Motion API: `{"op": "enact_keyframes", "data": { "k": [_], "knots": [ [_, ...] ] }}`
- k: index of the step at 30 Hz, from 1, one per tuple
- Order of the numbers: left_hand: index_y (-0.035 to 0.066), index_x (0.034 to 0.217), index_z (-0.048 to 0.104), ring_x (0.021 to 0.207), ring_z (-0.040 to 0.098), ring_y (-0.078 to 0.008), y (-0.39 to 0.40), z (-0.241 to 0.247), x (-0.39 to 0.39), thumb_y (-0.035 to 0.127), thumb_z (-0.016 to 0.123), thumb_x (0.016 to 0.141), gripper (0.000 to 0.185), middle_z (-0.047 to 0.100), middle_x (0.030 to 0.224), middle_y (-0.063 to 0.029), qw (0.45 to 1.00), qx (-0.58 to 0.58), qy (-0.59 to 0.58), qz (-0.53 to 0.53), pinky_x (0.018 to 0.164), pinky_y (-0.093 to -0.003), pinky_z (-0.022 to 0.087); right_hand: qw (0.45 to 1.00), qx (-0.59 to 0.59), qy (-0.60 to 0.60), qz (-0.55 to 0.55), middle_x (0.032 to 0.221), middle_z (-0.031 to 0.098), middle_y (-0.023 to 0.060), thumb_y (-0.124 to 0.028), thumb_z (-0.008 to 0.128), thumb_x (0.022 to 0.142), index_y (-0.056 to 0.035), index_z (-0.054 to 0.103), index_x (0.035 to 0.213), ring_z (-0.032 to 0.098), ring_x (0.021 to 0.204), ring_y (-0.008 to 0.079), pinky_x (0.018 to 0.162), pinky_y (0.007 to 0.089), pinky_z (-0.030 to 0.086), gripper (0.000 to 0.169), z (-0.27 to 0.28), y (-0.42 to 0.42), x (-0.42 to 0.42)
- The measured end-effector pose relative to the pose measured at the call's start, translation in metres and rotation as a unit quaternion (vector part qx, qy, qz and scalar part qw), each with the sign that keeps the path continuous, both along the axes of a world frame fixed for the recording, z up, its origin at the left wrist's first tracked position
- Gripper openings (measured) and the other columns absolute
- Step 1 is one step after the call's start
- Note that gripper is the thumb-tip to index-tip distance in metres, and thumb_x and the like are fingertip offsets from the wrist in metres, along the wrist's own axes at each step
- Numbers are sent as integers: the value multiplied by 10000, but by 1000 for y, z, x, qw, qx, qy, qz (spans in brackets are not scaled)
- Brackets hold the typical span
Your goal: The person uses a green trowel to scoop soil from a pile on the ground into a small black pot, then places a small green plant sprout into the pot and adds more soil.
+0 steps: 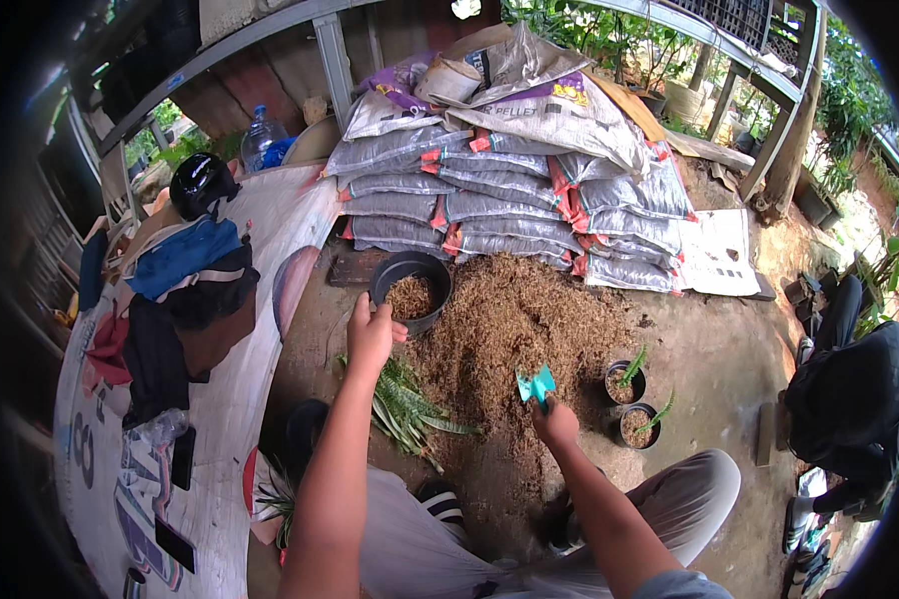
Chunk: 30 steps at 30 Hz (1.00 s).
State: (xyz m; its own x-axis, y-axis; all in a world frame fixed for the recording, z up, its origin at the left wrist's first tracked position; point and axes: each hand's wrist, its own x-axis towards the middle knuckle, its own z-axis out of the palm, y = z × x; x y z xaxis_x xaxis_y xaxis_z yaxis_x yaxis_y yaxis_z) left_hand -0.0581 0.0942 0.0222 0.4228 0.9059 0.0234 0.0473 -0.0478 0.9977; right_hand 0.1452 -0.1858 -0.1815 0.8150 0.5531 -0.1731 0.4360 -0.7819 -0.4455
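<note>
My left hand (372,329) grips the rim of a black plastic plant pot (434,278), which holds some brown planting mix. In my right hand (556,424) is a small turquoise hand trowel (536,383), its blade at the near part of a large heap of loose brown planting mix (524,314). Below my left hand, long green leafy plants (404,408) lie on the ground beside the heap. Right of the trowel stand two small black pots, the farther one (616,367) and the nearer one (648,442), each with mix and a fern-like sprig.
Filled sacks (502,202) are stacked behind the heap. On the left, a printed sheet (225,449) bears clothes (187,299), a black helmet (201,183) and two phones (174,544). A person in dark clothing (850,397) sits at the far right, near a brick (766,434).
</note>
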Motion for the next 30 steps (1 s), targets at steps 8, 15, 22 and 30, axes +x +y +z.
{"op": "enact_keyframes", "data": {
  "k": [8,15,22,30],
  "knots": [
    [-35,1312,454,564,652,-200,-1,1,1,138,472,989,367,660,720,-150,1000,-2,9,1,541,-306,544,998,-29,50,2,941,728,190,-445,640,856,-115,731,976,698,916,395,825,486,554,362,-12,1,-13],
    [-40,1322,451,547,646,-194,-1,-2,8,134,475,986,379,665,706,-151,1000,-14,0,10,528,-305,534,974,-184,123,36,1062,725,186,-432,605,851,-94,736,1070,690,1024,380,875,483,549,424,-100,-82,-73],
    [-19,1268,493,498,634,-190,6,-5,4,123,484,983,318,671,679,-142,1000,-3,-7,21,499,-307,527,971,-173,167,-8,1122,709,207,-487,585,894,-65,725,1089,677,1071,381,913,480,534,485,-109,-68,-94],
    [-32,1351,429,511,636,-183,13,-9,-1,139,487,985,409,663,671,-147,999,-19,-33,11,501,-300,530,970,-189,153,10,1154,720,151,-408,663,850,-82,732,1118,680,1109,327,935,419,540,427,-33,43,-29]
  ]
}}
